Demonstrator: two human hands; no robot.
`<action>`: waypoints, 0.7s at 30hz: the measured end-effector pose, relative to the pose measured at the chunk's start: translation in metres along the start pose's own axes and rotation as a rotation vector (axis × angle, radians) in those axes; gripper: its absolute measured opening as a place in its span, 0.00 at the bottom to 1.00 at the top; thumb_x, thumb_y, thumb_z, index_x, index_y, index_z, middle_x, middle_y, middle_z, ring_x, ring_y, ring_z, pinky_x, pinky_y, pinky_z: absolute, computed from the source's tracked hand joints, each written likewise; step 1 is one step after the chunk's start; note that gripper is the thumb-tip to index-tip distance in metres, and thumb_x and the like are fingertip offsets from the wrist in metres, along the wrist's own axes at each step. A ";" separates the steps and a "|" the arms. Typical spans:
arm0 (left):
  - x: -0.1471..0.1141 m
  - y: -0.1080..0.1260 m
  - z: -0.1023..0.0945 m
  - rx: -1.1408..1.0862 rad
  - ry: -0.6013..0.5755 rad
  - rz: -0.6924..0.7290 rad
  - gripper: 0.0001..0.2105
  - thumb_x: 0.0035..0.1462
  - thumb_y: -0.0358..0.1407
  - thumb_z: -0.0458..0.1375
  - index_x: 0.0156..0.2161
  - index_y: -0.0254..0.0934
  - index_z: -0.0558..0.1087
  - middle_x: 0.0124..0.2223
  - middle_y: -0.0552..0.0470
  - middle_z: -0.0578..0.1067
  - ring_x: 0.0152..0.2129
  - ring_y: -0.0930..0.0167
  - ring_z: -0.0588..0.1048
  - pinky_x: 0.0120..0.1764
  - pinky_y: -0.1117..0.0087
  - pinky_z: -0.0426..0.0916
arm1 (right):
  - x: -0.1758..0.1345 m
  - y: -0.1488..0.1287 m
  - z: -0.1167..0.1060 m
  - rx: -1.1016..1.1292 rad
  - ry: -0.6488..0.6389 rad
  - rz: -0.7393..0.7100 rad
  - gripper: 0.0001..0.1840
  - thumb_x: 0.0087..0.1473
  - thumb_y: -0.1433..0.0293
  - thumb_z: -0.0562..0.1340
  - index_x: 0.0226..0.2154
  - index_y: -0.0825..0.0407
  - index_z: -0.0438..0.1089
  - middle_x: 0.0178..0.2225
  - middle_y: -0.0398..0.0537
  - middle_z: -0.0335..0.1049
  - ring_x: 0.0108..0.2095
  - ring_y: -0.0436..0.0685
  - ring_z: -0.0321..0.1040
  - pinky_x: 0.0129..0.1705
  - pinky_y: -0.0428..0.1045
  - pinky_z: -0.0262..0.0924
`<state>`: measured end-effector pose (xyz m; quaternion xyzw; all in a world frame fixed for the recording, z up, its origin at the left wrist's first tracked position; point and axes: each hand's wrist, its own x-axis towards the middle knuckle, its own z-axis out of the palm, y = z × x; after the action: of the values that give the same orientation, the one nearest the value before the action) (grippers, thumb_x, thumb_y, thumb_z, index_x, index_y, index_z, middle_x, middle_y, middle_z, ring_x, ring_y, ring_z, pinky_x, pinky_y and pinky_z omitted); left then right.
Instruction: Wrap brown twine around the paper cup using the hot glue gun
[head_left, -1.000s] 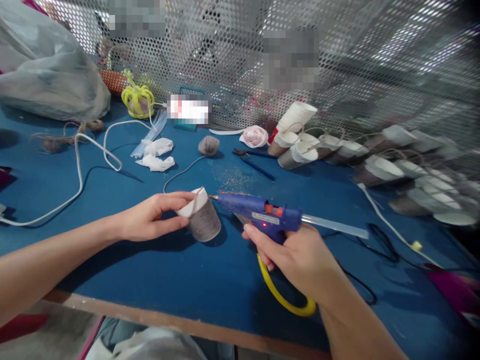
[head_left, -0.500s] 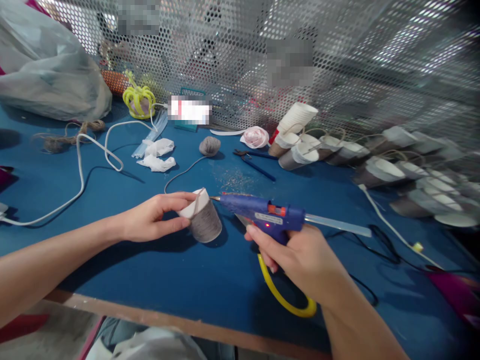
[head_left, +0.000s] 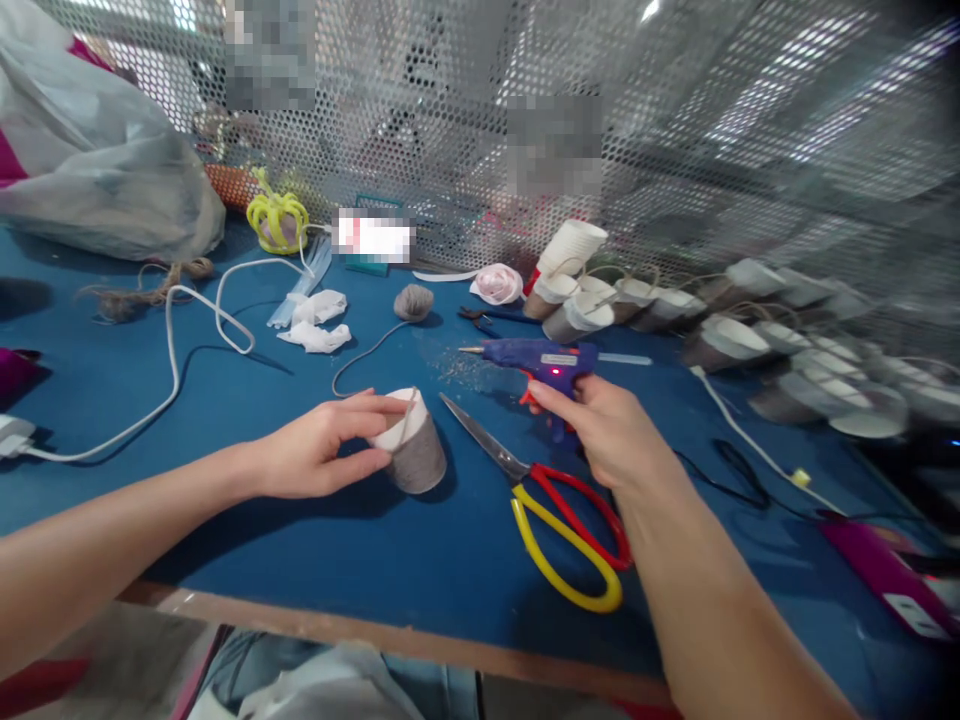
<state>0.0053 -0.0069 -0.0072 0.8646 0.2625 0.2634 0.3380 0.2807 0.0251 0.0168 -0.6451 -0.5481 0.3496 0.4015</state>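
Note:
My left hand [head_left: 334,445] grips the rim of a paper cup [head_left: 420,455] that lies tilted on the blue table, its outside wound with grey yarn. A strand of the yarn runs from the rim to a small grey yarn ball [head_left: 414,302] behind it. In my right hand [head_left: 592,420] is a blue hot glue gun [head_left: 536,355], held by its handle with a finger at the orange trigger; its nozzle points left and a clear glue stick juts from the back. Below the gun lie scissors [head_left: 517,467] with one red and one yellow handle.
Pliers [head_left: 476,318], a pink ribbon rose [head_left: 496,284] and several yarn-wrapped cups [head_left: 581,315] line the back by a perforated metal screen [head_left: 450,130]. White scraps [head_left: 319,335] and a white cable [head_left: 174,350] lie left. A plastic bag [head_left: 112,160] stands back left.
My right hand has moved the glue gun up and away from the cup's rim, uncovering the scissors. My left hand keeps its hold on the cup.

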 end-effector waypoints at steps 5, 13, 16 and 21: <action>-0.002 0.008 0.002 0.198 -0.010 0.086 0.08 0.56 0.29 0.48 0.35 0.32 0.69 0.54 0.40 0.66 0.52 0.65 0.63 0.58 0.56 0.49 | 0.019 0.011 0.011 -0.282 -0.090 0.105 0.14 0.53 0.64 0.53 0.22 0.54 0.63 0.22 0.47 0.68 0.17 0.46 0.61 0.20 0.43 0.58; -0.004 0.008 0.005 0.338 0.000 0.161 0.09 0.55 0.28 0.48 0.40 0.33 0.68 0.54 0.42 0.66 0.55 0.65 0.60 0.58 0.53 0.48 | 0.024 0.004 0.021 -0.610 0.060 0.034 0.08 0.45 0.66 0.62 0.24 0.54 0.65 0.27 0.55 0.69 0.33 0.62 0.69 0.35 0.54 0.62; -0.004 0.009 0.004 0.324 -0.007 0.169 0.12 0.56 0.28 0.48 0.45 0.33 0.67 0.53 0.41 0.67 0.55 0.64 0.60 0.57 0.53 0.47 | 0.003 -0.021 0.024 -0.586 -0.122 -0.352 0.08 0.49 0.67 0.58 0.33 0.53 0.69 0.42 0.55 0.66 0.46 0.60 0.63 0.45 0.54 0.59; -0.003 0.011 0.000 0.234 -0.066 0.153 0.11 0.55 0.28 0.49 0.43 0.34 0.68 0.51 0.41 0.69 0.53 0.63 0.63 0.57 0.51 0.47 | -0.025 -0.058 0.035 -0.387 -0.806 -0.595 0.14 0.56 0.64 0.52 0.41 0.49 0.68 0.57 0.49 0.51 0.57 0.54 0.50 0.55 0.53 0.49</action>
<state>0.0064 -0.0155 -0.0002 0.9238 0.2136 0.2274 0.2221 0.2210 0.0097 0.0546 -0.3386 -0.8724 0.3334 0.1149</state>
